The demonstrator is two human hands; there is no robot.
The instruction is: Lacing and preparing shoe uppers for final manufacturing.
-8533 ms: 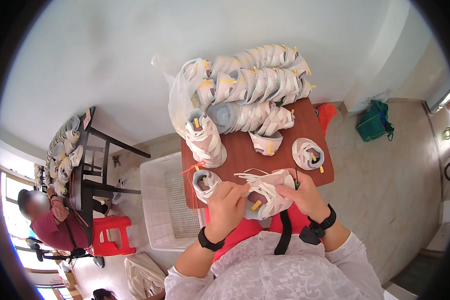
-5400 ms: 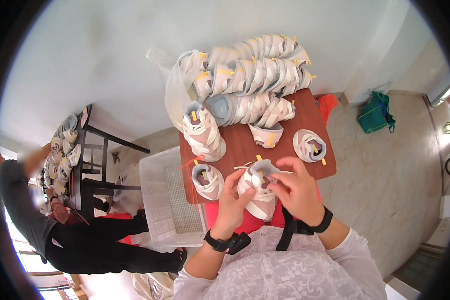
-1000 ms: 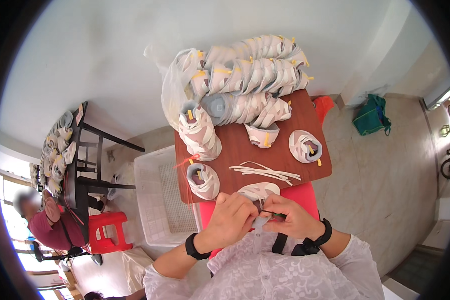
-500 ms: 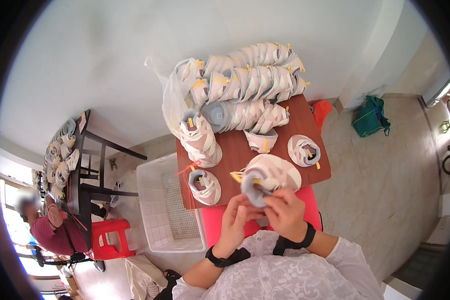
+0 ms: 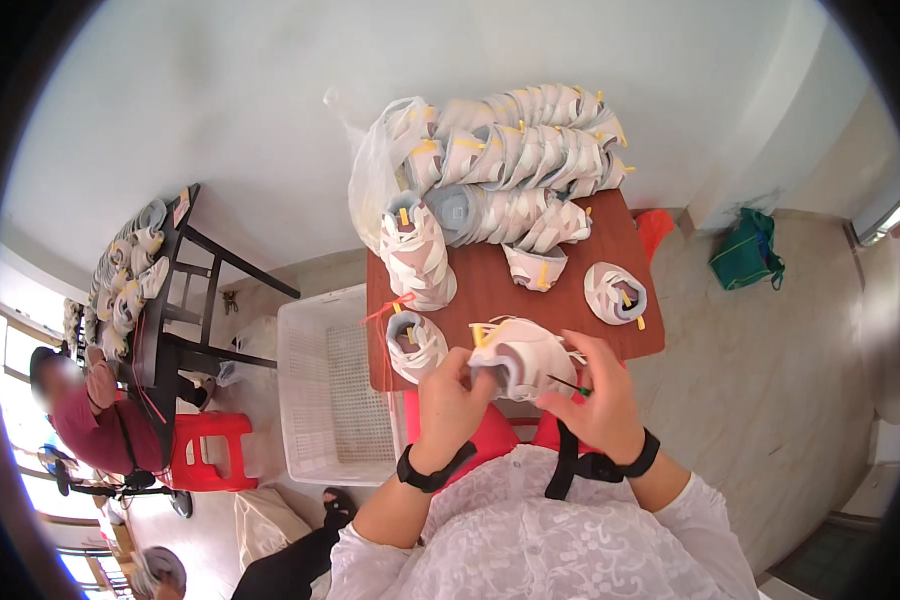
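Tbl [image 5: 483, 288] ctr-L free; held shoe [image 5: 536, 352] blocks front, stacks [image 5: 525, 158] rear.

Shoe uppers [image 5: 530, 157] stand on a brown table [image 5: 482, 290].

Pale shoe upper [image 5: 534, 358] — tilted, handheld

Prob. 20+ shoe uppers [image 5: 530, 155], 1 tool [image 5: 584, 391], 2 tbls [image 5: 480, 305], 1 crate [image 5: 305, 390].
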